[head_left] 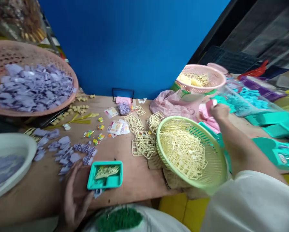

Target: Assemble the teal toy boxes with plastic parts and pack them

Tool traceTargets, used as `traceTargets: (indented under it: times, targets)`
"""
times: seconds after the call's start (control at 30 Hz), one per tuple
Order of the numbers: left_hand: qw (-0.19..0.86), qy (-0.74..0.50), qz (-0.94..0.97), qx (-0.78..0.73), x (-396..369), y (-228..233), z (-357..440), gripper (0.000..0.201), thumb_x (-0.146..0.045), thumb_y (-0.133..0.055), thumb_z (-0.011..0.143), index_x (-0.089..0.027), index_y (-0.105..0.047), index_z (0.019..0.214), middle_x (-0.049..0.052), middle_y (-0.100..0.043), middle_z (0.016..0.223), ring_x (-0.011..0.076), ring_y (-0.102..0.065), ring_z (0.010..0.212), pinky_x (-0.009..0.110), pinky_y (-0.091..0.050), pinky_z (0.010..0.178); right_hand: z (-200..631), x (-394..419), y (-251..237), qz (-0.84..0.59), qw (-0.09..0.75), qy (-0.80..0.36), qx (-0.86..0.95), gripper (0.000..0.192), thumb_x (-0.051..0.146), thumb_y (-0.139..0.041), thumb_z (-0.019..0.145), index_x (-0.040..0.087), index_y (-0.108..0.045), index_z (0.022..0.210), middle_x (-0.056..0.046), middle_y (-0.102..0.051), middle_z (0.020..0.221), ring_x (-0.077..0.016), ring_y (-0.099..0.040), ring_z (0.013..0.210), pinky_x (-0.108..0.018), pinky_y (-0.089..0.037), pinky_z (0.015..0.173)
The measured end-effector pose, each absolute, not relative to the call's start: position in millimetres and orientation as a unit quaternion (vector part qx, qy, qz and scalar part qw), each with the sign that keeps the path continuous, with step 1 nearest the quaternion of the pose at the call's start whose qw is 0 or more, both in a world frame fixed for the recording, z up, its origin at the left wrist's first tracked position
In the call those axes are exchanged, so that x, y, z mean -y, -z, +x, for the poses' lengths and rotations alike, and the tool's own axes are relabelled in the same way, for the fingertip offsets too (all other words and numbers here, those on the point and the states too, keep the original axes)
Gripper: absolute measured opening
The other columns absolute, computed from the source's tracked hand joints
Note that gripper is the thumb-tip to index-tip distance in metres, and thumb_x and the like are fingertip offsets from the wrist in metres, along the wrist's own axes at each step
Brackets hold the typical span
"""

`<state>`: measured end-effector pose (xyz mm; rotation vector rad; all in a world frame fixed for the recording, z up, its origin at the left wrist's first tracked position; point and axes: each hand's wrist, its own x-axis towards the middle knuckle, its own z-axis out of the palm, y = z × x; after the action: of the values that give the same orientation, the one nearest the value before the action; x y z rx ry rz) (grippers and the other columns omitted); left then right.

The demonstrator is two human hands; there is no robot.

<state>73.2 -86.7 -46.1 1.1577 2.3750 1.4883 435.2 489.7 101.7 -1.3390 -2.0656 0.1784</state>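
My left hand is open at the near edge of the table, thumb and fingers apart. Just right of it is a small teal plastic tray with cream molded plastic parts inside. Loose lavender plastic pieces lie beyond that hand. My right hand reaches far out to the right, past the light green basket. Its fingers are closed on a pink plastic piece, over more pink pieces. The fingertips are partly hidden and a little blurred.
The green basket holds cream part frames. A pink basket of lavender pieces and a white basin stand left. Picture cards and tiny colorful figures lie mid-table. Teal trays are at right; a blue panel rises behind.
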Motion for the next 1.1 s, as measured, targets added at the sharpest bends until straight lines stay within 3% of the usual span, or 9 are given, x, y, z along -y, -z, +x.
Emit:
traceTargets:
  times: [0.13,0.23,0.3,0.43,0.5,0.6,0.7,0.9,1.1]
  targets:
    - [0.013,-0.483,0.456,-0.747,82.8,32.3,76.7,0.089,-0.047,-0.070,0.093,-0.040,-0.027,0.171,0.008,-0.045,0.171,0.0390,-0.045,0.158,0.060,-0.038,0.132,419.9,-481.8,-133.2,-0.583,0.454,-0.139,0.659,0.027,0.046,-0.074,0.098,0.024,-0.088,0.093,-0.027,-0.079,0.102,-0.0496,-0.069,0.118,-0.057,-0.049,0.081]
    - [-0.075,-0.466,0.479,-0.740,88.2,29.0,77.1,0.090,-0.058,-0.071,0.093,-0.026,-0.034,0.169,0.018,-0.049,0.162,0.0413,-0.047,0.154,0.060,-0.041,0.127,394.4,-428.1,-151.0,-0.455,0.543,-0.313,0.632,0.026,0.031,-0.085,0.088,0.025,-0.079,0.063,-0.012,-0.082,0.087,-0.0361,-0.077,0.100,-0.050,-0.040,0.068]
    - [-0.103,-0.503,0.479,-0.712,93.3,19.9,81.1,0.080,-0.060,-0.073,0.091,-0.022,-0.052,0.158,0.018,-0.059,0.147,0.0386,-0.058,0.140,0.055,-0.051,0.118,371.3,-356.8,-156.1,-0.355,0.546,-0.309,0.693,0.018,0.035,-0.085,0.086,0.024,-0.083,0.073,-0.004,-0.081,0.080,-0.0254,-0.075,0.083,-0.047,-0.036,0.066]
    - [0.225,-0.668,0.440,-0.556,88.8,-22.8,95.0,0.068,-0.073,-0.057,0.098,-0.018,-0.074,0.134,0.015,-0.076,0.115,0.0284,-0.074,0.102,0.041,-0.064,0.087,310.4,-180.0,-136.3,-0.131,0.478,-0.047,0.867,0.025,0.023,-0.061,0.104,0.027,-0.082,0.117,-0.005,-0.073,0.079,-0.0222,-0.069,0.069,-0.038,-0.052,0.060]
    - [0.419,-0.693,0.341,-0.477,77.6,-47.3,99.5,0.084,-0.087,-0.049,0.093,-0.016,-0.076,0.130,0.016,-0.079,0.110,0.0286,-0.077,0.095,0.040,-0.066,0.081,278.0,-112.3,-116.1,0.013,0.414,-0.006,0.910,0.037,0.019,-0.057,0.104,0.023,-0.070,0.139,-0.011,-0.078,0.106,-0.0268,-0.074,0.094,-0.048,-0.062,0.089]
    - [0.489,-0.711,0.220,-0.454,61.7,-70.6,98.3,0.051,-0.063,-0.079,0.088,-0.020,-0.081,0.115,0.007,-0.082,0.099,0.0214,-0.078,0.088,0.029,-0.064,0.074,241.6,-65.3,-92.4,0.060,0.306,-0.015,0.950,0.042,0.034,-0.057,0.108,0.014,-0.060,0.144,-0.024,-0.065,0.147,-0.0373,-0.061,0.137,-0.064,-0.050,0.112]
    - [0.468,-0.719,0.231,-0.460,59.5,-69.5,87.9,0.042,-0.049,-0.086,0.085,-0.020,-0.081,0.114,0.005,-0.083,0.104,0.0227,-0.079,0.098,0.029,-0.066,0.082,226.2,-69.4,-83.0,0.025,0.256,-0.053,0.965,0.059,0.054,-0.052,0.109,0.012,-0.054,0.150,-0.028,-0.051,0.158,-0.0415,-0.050,0.146,-0.066,-0.048,0.113]
    - [0.314,-0.655,0.401,-0.559,68.0,-2.0,62.2,0.068,-0.046,-0.082,0.088,-0.023,-0.063,0.150,0.012,-0.062,0.157,0.0341,-0.054,0.153,0.047,-0.048,0.127,223.3,-101.5,-56.6,-0.019,0.223,-0.140,0.965,0.071,0.061,-0.050,0.108,0.018,-0.046,0.165,-0.020,-0.058,0.134,-0.0317,-0.060,0.120,-0.051,-0.057,0.101]
    - [0.291,-0.607,0.485,-0.557,58.3,50.1,60.3,0.082,-0.038,-0.080,0.089,-0.019,-0.046,0.161,0.017,-0.049,0.168,0.0358,-0.045,0.159,0.054,-0.035,0.134,216.2,-101.4,-28.6,-0.024,0.143,-0.131,0.981,0.076,0.069,-0.049,0.105,0.019,-0.053,0.162,-0.021,-0.057,0.137,-0.0348,-0.060,0.124,-0.053,-0.056,0.103]
